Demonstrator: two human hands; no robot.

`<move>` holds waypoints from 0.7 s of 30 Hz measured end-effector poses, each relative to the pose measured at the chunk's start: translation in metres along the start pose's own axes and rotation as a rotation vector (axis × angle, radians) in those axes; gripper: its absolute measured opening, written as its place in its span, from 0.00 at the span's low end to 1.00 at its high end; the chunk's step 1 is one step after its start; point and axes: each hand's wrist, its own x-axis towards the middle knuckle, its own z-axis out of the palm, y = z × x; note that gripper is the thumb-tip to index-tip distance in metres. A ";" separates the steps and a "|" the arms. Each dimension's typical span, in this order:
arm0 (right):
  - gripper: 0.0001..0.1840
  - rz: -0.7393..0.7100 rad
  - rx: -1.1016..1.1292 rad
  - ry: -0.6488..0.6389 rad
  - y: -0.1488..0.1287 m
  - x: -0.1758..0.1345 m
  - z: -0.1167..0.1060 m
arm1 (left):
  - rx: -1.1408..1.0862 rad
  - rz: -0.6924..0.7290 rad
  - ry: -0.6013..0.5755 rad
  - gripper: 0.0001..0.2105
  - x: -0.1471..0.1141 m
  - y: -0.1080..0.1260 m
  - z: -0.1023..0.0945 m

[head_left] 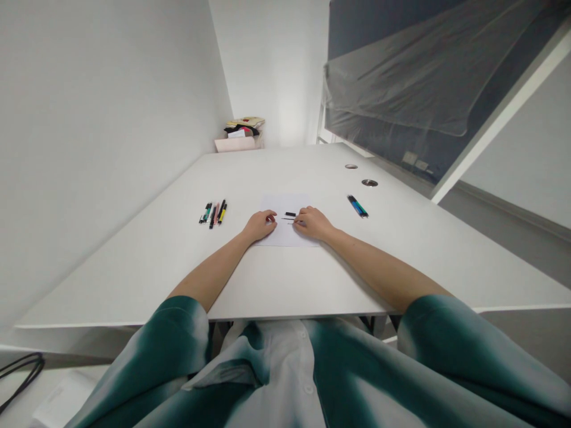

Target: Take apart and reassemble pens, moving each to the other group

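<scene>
A white sheet of paper (285, 236) lies on the white desk (294, 279), in front of the person, and both hands are at it. The left hand (260, 226) rests at the left side of the sheet; its fingers are curved, with a narrow gap to the thumb, and it seems to hold nothing. The right hand (312, 223) is at the right side, with bent fingers close together. Its fingertips are beside a short black piece (290, 214) and a thin dark piece (288, 219), which lie over the paper between the two hands. Whether this hand grips something, I cannot tell. To the left of the sheet, a group of pens (222, 213) lies side by side, among them a yellow and a green one. To the right, near the sheet, lie blue and green pens (357, 206).
</scene>
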 end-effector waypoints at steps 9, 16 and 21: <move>0.15 0.302 0.100 0.122 0.045 -0.003 -0.001 | 0.086 -0.033 0.116 0.15 0.001 -0.026 -0.012; 0.17 0.455 0.105 0.017 0.063 -0.006 0.005 | 0.207 -0.083 0.003 0.16 0.002 -0.038 -0.008; 0.16 0.447 0.090 0.026 0.061 -0.005 0.005 | 0.230 -0.102 -0.009 0.17 0.001 -0.032 -0.008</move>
